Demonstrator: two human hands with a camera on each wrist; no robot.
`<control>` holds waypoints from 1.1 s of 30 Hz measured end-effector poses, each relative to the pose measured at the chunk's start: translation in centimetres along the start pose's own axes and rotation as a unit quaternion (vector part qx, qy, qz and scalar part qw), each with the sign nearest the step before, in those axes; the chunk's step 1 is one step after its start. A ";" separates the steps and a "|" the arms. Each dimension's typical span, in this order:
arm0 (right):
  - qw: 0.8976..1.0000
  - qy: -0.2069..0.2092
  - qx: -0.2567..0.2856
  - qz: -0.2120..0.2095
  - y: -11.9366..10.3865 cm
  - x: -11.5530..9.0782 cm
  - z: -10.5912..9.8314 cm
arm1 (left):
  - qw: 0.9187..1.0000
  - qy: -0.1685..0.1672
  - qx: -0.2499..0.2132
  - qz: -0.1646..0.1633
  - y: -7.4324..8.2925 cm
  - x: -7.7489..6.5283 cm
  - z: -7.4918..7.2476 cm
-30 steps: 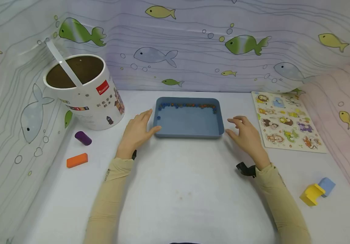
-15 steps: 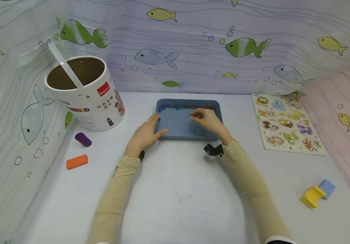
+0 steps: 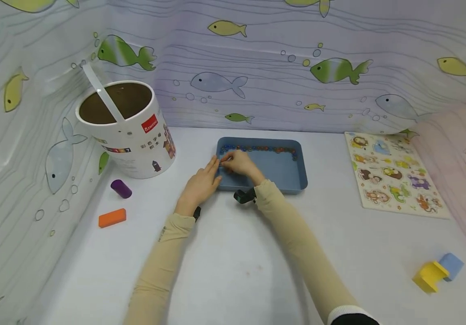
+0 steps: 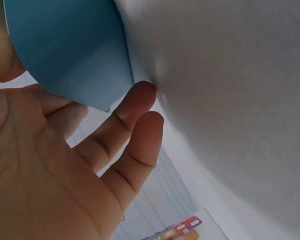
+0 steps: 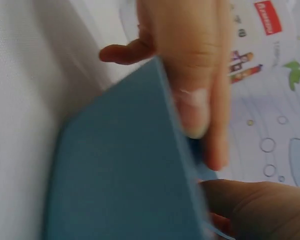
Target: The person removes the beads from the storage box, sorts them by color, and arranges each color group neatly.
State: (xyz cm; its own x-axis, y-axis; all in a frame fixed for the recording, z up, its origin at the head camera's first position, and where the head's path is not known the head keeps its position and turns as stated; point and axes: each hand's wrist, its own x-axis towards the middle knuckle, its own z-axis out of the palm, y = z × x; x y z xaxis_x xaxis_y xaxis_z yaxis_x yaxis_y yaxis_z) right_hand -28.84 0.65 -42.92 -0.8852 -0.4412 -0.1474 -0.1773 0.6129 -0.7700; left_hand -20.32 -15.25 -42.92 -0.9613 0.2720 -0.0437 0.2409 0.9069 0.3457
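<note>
A shallow blue-grey tray lies on the white table, with small round blue and orange-brown beads along its far side. My left hand lies against the tray's left edge, its fingers extended. Two of its fingertips show below the tray wall in the left wrist view. Over the tray's left end, my right hand reaches down with bent fingers, close beside the left fingertips. It covers the spot where a lone blue bead lay; I cannot tell whether it pinches that bead. In the right wrist view, the tray wall hides part of the right hand.
A white printed bucket with a raised handle stands at the back left. Near it lie a purple cylinder and an orange block. An animal picture board, a yellow arch block and a blue block are at right.
My right hand has moved left from beside the tray's right edge, across the tray to its left end. The left hand has shifted slightly right, onto the tray's left edge. The head view has shifted a little.
</note>
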 end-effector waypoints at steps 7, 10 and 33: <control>0.995 0.061 -0.080 0.001 -0.3 0.7 1.5 | 1.000 0.006 0.000 0.010 0.1 0.0 0.0; 0.994 0.063 -0.090 -0.008 -0.1 0.7 1.5 | 1.000 0.009 -0.001 0.016 -0.3 0.1 0.0; 0.978 0.010 0.069 -0.197 -0.2 -9.9 3.3 | 1.000 -0.002 -0.020 0.020 -1.1 0.1 0.0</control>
State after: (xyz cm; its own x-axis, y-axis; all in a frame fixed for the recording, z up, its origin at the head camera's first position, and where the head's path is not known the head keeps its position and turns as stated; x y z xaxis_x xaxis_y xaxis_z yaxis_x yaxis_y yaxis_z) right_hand -18.56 2.71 -43.33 -0.7679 -0.6120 0.1891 -0.4485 0.3029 -0.8409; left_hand -20.72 -16.23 -43.28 -0.9504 0.3094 -0.0328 0.2737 0.8814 0.3850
